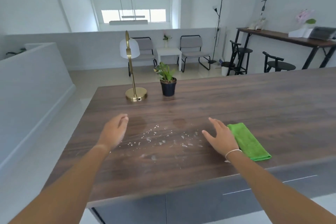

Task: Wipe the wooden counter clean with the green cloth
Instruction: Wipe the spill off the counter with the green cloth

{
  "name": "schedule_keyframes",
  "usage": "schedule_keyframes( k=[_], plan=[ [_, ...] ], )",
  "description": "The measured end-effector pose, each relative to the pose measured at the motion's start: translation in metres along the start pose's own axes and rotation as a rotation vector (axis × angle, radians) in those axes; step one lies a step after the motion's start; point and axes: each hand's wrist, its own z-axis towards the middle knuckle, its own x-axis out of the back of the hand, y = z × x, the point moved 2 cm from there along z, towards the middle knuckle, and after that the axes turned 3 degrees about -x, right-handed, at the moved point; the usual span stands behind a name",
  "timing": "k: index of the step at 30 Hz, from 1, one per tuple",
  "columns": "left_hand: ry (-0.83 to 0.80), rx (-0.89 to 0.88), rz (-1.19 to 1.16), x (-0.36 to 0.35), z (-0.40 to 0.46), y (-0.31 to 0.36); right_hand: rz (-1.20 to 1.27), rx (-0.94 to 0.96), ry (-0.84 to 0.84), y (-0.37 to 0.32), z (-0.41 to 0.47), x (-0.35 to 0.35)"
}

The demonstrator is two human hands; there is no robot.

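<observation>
White walls [32, 5]; bright window [133, 15]; two grey chairs [192, 49]; black stools [279, 63]; floor lamp [219, 22].

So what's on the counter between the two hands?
Head view: white crumbs and wet smears scattered on the wooden counter between left hand and right hand.

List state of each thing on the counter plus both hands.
green cloth: folded, flat on counter, not gripped
wooden counter: unwiped, white crumbs and droplets between the hands
left hand: open, empty, over the counter
right hand: open, fingers spread, at the cloth's left edge
lamp: upright, looks off
potted plant: upright
</observation>
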Motion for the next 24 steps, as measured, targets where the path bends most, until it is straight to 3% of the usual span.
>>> schedule_keyframes(
  k=[4,8,13,17,24],
  plan=[
    [0.082,0.07,0.134,0.005,-0.051,-0.01,-0.315,-0.01,-0.022,0.038,-0.007,0.021],
    [0.116,0.155,0.329,0.012,-0.103,-0.03,-0.455,-0.102,-0.143,0.079,-0.007,0.032],
    [0.125,0.316,0.48,0.025,-0.136,-0.049,-0.407,-0.111,-0.193,0.079,0.0,0.022],
    [0.104,0.333,0.556,0.023,-0.143,-0.06,-0.385,-0.088,-0.239,0.063,0.011,0.007],
    [0.096,0.341,0.624,0.02,-0.142,-0.072,-0.368,0.18,-0.365,-0.003,0.005,-0.029]
  ],
)
